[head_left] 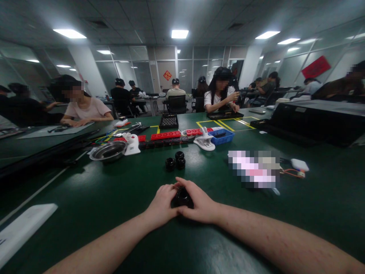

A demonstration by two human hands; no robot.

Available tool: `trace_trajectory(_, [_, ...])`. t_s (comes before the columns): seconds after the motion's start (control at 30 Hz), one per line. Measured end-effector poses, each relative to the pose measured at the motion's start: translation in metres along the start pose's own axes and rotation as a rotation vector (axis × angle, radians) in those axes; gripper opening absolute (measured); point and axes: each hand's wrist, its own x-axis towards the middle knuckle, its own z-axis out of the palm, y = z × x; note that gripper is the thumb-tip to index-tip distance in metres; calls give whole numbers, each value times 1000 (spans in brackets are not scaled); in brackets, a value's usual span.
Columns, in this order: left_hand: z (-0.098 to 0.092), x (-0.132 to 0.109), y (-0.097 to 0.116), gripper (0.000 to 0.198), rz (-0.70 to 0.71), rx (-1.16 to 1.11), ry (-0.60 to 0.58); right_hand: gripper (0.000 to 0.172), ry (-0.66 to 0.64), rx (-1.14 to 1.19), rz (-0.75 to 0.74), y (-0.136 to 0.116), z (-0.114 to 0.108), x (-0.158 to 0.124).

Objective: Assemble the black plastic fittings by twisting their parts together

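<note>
Both my hands curve around a glossy black round piece (184,196) with a hollow in its top, low over the green table (122,228). My left hand (162,201) closes on its left side. From the right, my right hand (199,201) wraps it, with the fingers over the far side and the thumb at the near side. The thumbs almost meet in front, and part of the piece is hidden by the fingers. Just beyond my hands, three similar black round pieces (179,161) stand close together.
A metal bowl (108,151) and red power strips (165,135) lie farther back. Near them are a white clip stand (204,140) and a blue tray (221,136). A blurred-out pile (253,169) lies right, a white board (28,228) left. People sit across the table.
</note>
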Motion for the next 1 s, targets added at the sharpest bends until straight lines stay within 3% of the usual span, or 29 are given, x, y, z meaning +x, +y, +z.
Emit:
trace_trajectory(0.13, [-3,0,2,37,-16,-28,-25,77,42,-45,81,-3,1,3])
trace_trajectory(0.33, [-5,-1,6,28,-12,-31,-8,59,67,-21,104,-1,2,1])
trace_trajectory(0.5, [-3,-1,3,29,6,-11,5,70,3,28,29,2,0,-1])
trace_trajectory(0.73, [-1,1,2,29,19,2,4,74,88,-49,130,0,1,2])
trace_trajectory(0.87, [-2,0,3,29,1,-28,24,65,112,-75,160,-1,2,3])
trace_trajectory(1.0, [-2,-1,4,28,8,-37,40,54,165,-90,78,-1,0,1])
